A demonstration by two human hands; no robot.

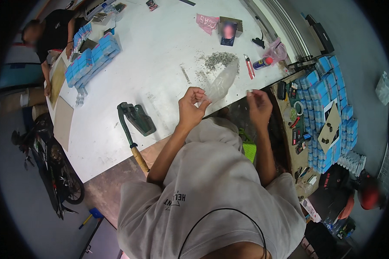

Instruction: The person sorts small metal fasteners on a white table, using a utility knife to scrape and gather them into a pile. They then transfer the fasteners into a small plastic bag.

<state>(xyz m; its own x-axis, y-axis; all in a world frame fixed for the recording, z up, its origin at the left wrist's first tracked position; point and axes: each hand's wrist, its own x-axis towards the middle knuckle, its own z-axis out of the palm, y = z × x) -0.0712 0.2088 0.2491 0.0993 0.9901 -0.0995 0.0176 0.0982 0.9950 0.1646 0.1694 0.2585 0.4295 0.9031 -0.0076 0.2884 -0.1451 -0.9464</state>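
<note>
My left hand [192,108] pinches the edge of a clear plastic bag [222,84], which stretches away to the far right over the white table [151,56]. Beyond the bag lies a scattered heap of small grey pieces [218,60]. Off the table's near edge, my right hand [259,108] is raised, thumb and fingers closed together; whatever they may hold is too small to make out. Right of the bag are a red utility knife [249,66] and a blue spray can with a red cap [263,63].
A dark green metal tool [138,118] with a long wooden-gripped lever stands left of me. Blue boxes [93,60] line the table's left side, near a person in black [58,32]. More blue boxes [324,95] are stacked on the right-hand bench. A motorcycle [52,159] stands at left.
</note>
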